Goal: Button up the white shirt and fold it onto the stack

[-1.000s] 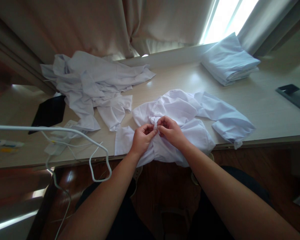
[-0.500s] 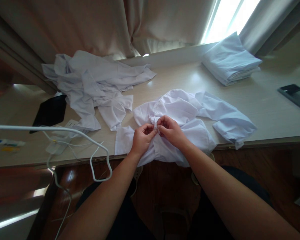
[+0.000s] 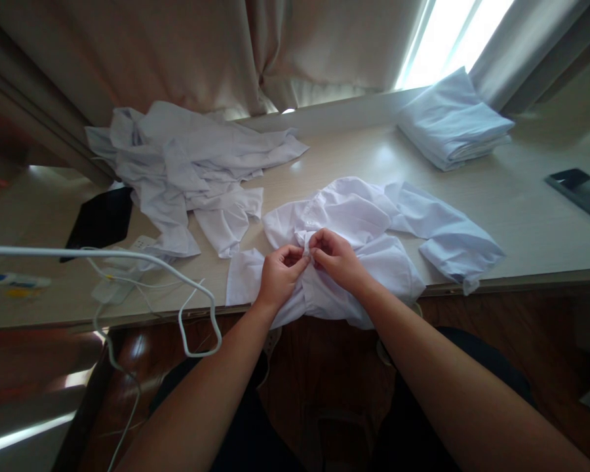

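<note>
A white long-sleeved shirt [image 3: 354,206] lies crumpled at the front of the table, its lower part hanging over the edge. My left hand [image 3: 281,274] pinches the shirt's front strip between thumb and fingers. Right beside it, my right hand [image 3: 338,259] pinches the same strip, fingertips almost touching the left ones. Whether a button sits between the fingertips is hidden. One sleeve stretches out to the right across the table top.
More white garments [image 3: 191,157] lie in a loose heap at the back left. A folded white stack [image 3: 455,121] stands by the window, a phone [image 3: 580,193] at the far right. A black flat item [image 3: 101,219], a power strip [image 3: 115,282] and a white cable [image 3: 142,257] are on the left.
Both hands keep their pinch on the shirt front, with barely any finger movement. The view has shifted very slightly.
</note>
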Tool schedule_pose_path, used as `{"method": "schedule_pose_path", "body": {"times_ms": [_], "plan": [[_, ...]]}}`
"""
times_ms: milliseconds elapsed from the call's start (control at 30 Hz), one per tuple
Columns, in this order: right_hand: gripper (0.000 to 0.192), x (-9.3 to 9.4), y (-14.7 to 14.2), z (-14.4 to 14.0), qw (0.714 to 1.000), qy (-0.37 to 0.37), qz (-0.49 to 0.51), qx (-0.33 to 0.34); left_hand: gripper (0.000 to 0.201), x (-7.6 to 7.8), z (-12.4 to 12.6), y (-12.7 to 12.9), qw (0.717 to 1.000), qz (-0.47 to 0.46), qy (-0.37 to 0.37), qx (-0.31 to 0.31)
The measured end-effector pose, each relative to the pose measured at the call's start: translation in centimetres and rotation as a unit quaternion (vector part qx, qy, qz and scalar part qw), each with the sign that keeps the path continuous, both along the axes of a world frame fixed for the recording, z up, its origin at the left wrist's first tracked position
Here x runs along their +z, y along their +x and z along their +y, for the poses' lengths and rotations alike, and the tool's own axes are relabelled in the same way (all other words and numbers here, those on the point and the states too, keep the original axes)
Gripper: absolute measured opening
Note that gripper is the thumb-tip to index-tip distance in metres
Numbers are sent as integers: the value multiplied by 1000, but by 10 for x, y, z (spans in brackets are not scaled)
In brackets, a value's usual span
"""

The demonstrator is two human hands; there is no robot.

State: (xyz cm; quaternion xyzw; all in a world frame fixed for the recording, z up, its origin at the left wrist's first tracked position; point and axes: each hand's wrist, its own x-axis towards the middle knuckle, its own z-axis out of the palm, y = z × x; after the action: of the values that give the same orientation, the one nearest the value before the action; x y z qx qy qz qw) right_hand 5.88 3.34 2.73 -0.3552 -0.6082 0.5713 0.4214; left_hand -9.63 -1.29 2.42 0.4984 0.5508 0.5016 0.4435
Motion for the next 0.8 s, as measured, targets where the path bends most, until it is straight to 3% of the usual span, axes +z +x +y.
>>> {"method": "schedule_pose_path", "body": {"times_ms": [333, 567, 800], "plan": [[6, -3, -7, -5, 999, -1, -12, -33, 24, 5, -2, -1, 1000, 15, -1, 22], [5, 2, -7, -8, 985, 98, -135, -35, 26, 2, -1, -6, 998, 2, -22, 60], [9, -1, -6, -9, 977, 113, -175, -43, 26, 6, -4, -6, 998, 47, -11, 43]]}}
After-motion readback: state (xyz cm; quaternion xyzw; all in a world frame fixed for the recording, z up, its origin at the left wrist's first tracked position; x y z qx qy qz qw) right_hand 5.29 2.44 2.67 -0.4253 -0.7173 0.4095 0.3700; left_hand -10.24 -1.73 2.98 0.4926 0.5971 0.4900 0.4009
